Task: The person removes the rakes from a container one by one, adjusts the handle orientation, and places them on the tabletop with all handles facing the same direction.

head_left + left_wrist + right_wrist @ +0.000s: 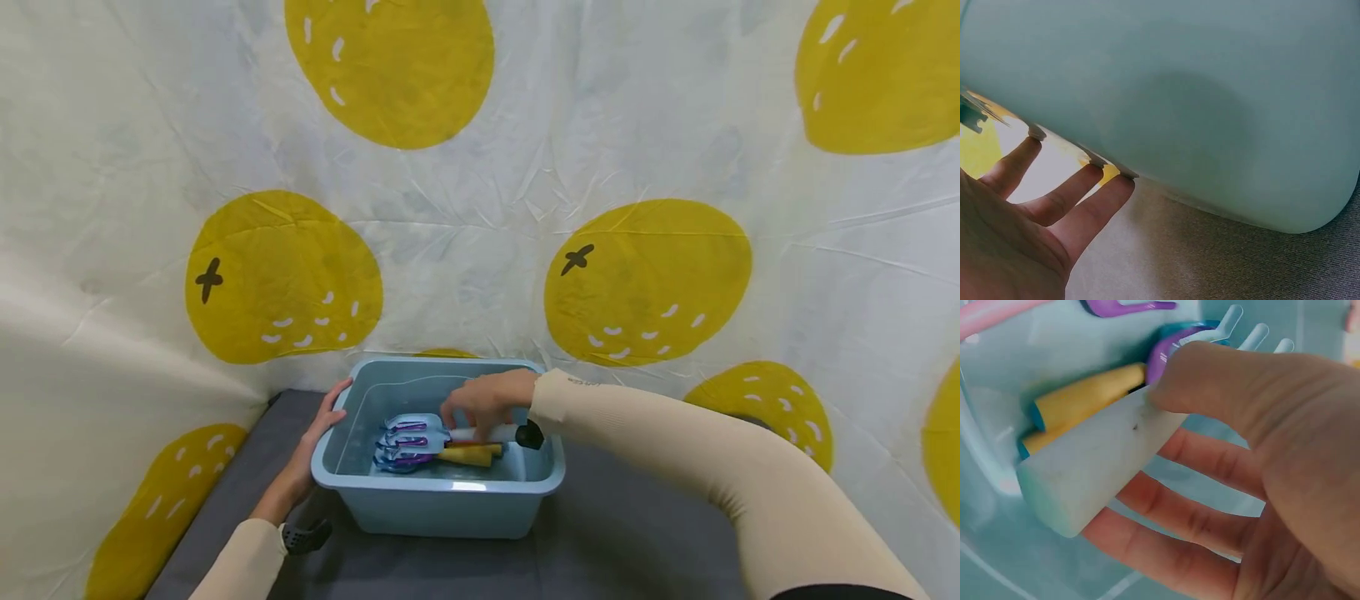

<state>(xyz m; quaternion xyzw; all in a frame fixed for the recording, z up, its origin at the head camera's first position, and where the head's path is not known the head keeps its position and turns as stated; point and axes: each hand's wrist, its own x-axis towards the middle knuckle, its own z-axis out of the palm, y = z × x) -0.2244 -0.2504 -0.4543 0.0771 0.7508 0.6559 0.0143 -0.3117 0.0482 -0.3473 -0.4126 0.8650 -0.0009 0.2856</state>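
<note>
A light blue plastic basin (pixel 438 510) stands in front of me. My left hand (pixel 306 450) rests at its left rim, and in the left wrist view straight fingers (pixel 1110 200) touch the outer wall. Inside the basin, my right hand (pixel 487 402) holds the white handle (pixel 1097 462) of a small hand fork with pale blue tines (pixel 1254 336), thumb on top and fingers beneath. Beside it lie tools with yellow handles (pixel 1088 397) and shiny blue and purple heads (pixel 401 460).
The basin stands on a dark grey surface (pixel 615 542). Behind hangs a white cloth (pixel 465 275) with yellow fruit prints. In the right wrist view, a pink rod-shaped piece (pixel 997 314) and a purple piece (pixel 1122 307) also show in the basin.
</note>
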